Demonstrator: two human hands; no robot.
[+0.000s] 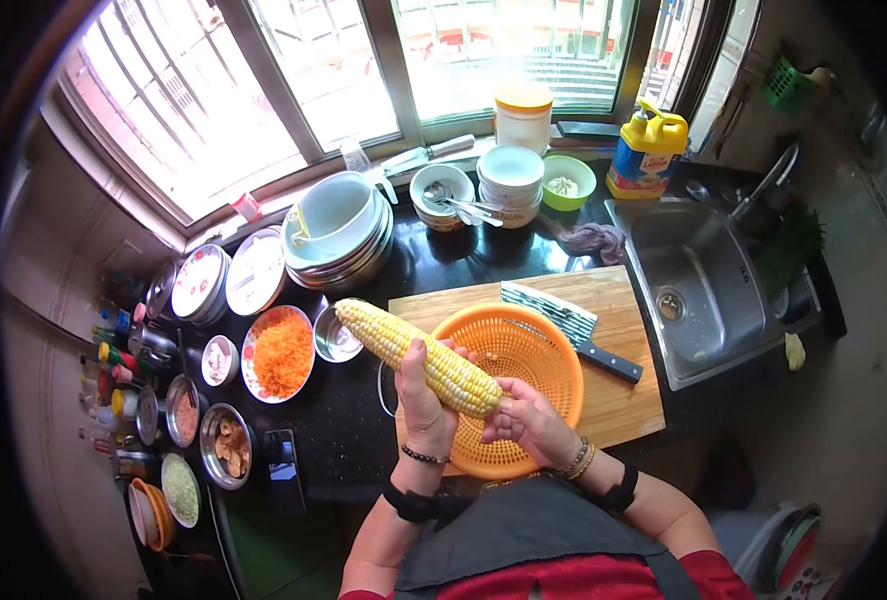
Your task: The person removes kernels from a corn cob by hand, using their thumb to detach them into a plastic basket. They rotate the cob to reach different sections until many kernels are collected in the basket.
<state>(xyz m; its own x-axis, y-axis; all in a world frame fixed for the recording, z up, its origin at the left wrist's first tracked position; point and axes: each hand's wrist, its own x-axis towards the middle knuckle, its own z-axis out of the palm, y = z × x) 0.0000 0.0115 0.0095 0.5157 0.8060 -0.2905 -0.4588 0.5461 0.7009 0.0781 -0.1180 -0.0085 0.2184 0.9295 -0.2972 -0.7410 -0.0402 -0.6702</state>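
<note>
A husked ear of corn (418,358), yellow with pale kernels, is held tilted above an orange plastic colander (553,380). My left hand (425,400) is wrapped round its middle from below, thumb on the near side. At the thick lower right end, my right hand (531,418) has its fingers closed on the corn's base. The colander rests on a wooden cutting board (628,400). To the right of the colander's back rim, a cleaver (563,322) with a black handle and a patterned blade lies on the board.
Right of the board is a steel sink (688,280) with a faucet (783,165). Stacked bowls (510,180) and a yellow bottle (648,155) stand by the window. Shredded carrot (281,352) on a plate, several food bowls and a phone (283,465) are on the left.
</note>
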